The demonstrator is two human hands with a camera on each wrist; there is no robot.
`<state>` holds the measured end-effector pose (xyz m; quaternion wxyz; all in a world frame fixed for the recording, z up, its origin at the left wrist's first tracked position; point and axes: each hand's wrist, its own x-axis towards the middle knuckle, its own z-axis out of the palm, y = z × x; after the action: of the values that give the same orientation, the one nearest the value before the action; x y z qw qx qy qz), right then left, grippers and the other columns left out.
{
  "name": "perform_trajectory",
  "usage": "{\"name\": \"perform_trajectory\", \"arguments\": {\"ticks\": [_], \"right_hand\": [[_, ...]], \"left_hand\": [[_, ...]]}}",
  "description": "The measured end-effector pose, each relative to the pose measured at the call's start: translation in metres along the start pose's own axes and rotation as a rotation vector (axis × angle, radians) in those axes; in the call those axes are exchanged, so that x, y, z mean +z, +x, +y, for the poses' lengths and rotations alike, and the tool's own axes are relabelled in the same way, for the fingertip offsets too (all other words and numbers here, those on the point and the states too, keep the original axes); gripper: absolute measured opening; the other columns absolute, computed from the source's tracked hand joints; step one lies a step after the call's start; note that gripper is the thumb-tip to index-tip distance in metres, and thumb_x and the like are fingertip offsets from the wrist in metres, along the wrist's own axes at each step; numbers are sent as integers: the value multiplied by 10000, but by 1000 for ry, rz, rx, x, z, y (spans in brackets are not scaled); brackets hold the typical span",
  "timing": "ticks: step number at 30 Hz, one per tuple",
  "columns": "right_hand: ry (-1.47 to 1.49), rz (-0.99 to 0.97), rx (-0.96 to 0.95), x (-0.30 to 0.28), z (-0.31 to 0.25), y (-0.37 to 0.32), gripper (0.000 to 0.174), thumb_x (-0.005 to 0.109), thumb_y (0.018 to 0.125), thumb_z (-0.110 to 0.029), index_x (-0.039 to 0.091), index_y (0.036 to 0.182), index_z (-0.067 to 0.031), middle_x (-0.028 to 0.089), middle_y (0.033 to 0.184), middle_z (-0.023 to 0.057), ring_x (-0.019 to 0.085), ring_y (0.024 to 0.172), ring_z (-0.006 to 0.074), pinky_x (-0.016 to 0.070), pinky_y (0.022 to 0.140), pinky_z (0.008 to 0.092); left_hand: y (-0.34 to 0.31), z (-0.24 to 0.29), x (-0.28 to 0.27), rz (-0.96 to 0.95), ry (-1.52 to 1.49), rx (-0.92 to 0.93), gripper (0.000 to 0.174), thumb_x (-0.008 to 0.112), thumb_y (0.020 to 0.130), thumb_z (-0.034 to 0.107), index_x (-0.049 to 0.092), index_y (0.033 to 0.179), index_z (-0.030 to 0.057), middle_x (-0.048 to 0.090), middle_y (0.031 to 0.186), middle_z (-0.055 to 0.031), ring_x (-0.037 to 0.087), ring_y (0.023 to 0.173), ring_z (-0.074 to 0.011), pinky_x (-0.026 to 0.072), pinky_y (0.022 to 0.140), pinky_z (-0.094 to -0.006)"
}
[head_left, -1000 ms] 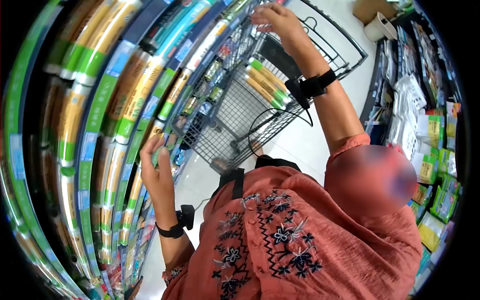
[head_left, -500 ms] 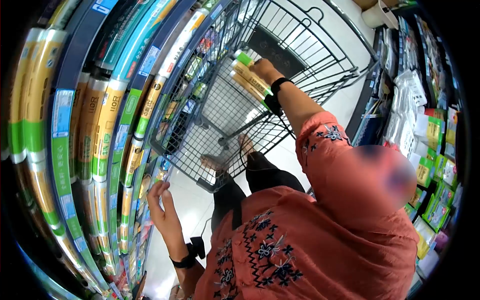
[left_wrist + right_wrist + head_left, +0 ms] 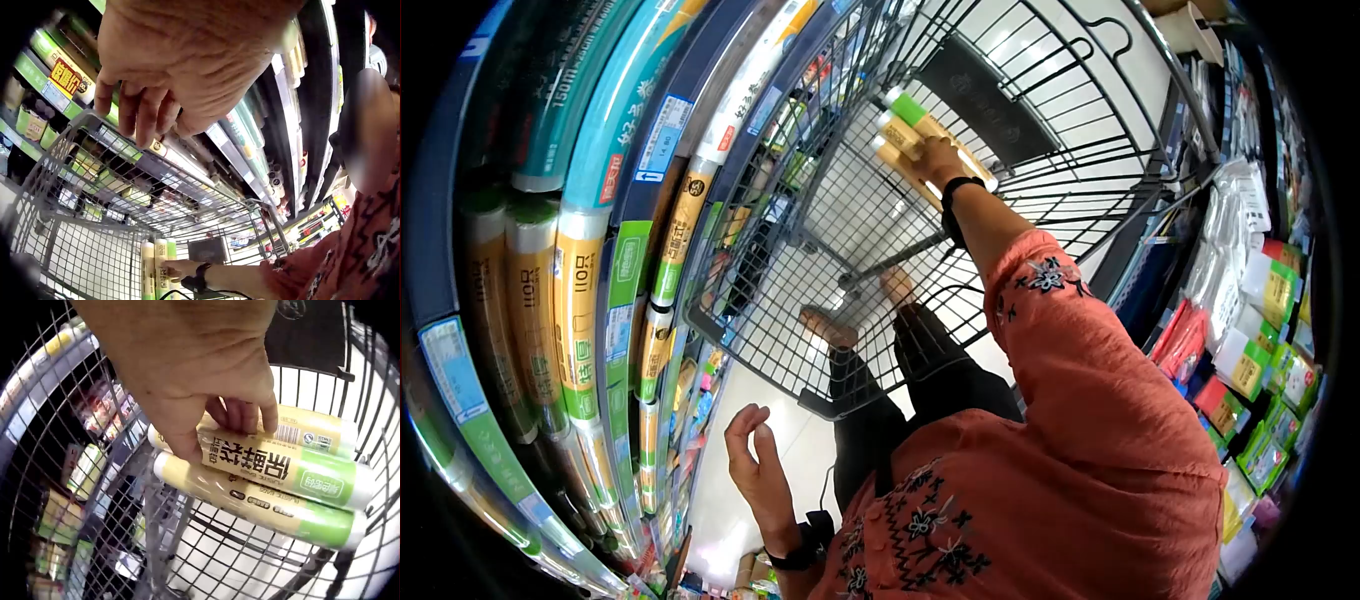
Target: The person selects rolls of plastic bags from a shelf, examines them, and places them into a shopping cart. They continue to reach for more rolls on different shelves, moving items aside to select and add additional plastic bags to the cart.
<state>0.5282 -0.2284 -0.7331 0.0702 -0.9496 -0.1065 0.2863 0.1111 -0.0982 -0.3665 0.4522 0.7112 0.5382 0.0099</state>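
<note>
My right hand [image 3: 940, 162] reaches down into the wire shopping cart [image 3: 745, 376]. In the right wrist view its thumb and fingers pinch the middle roll of plastic bags [image 3: 278, 465], tan with a green end. One matching roll [image 3: 250, 499] lies along its near side, another [image 3: 315, 430] along its far side, partly hidden by the hand. All three lie side by side against the cart's wires. My left hand [image 3: 762, 478] hangs in the air beside the shelf, fingers loosely bent, holding nothing. In the left wrist view the left hand [image 3: 187, 62] overlaps the cart's rim.
Shelves of similar bag rolls [image 3: 580, 300] and teal rolls [image 3: 605, 140] line the left side, with price labels [image 3: 662, 140]. Packaged goods [image 3: 1250, 360] hang on the right. A dark panel [image 3: 988, 100] sits on the cart's far side. Feet [image 3: 830, 325] stand beneath the cart.
My right hand has come down from above the cart's far end onto the rolls and now grips the middle one. The left hand has drawn back from the shelf; the cart appears nearer.
</note>
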Motion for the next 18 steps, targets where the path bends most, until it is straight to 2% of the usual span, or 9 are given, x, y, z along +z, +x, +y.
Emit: {"name": "perform_trajectory", "arguments": {"ticks": [1,2,8,18], "right_hand": [[-67,60,6,4,0,-1,686,740,802,-565,612,1270,-80,611,1230,173,601,1160,355,531,948,438],[-52,32,20,4,1,-1,673,743,798,-561,614,1258,-87,548,1266,162,556,1193,371,526,953,456],[-134,126,6,11,-6,-5,646,765,795,-507,572,1253,-93,566,1243,157,580,1158,337,531,913,454],[-216,62,27,19,-8,-7,704,786,774,-453,559,1308,-55,567,1246,144,578,1156,333,527,911,452]], "left_hand": [[2,-3,1,-5,12,2,271,522,1003,81,575,1243,-34,666,1149,-148,617,1103,-221,448,1013,-348],[4,-5,3,-9,22,6,270,523,1002,76,576,1243,-32,667,1146,-148,619,1100,-222,450,1010,-348],[11,-14,10,-35,45,12,255,538,996,80,588,1229,-12,678,1135,-133,633,1076,-215,466,984,-339],[9,-24,13,-76,44,-22,235,553,998,85,593,1214,0,681,1130,-119,632,1081,-220,469,979,-336]]}}
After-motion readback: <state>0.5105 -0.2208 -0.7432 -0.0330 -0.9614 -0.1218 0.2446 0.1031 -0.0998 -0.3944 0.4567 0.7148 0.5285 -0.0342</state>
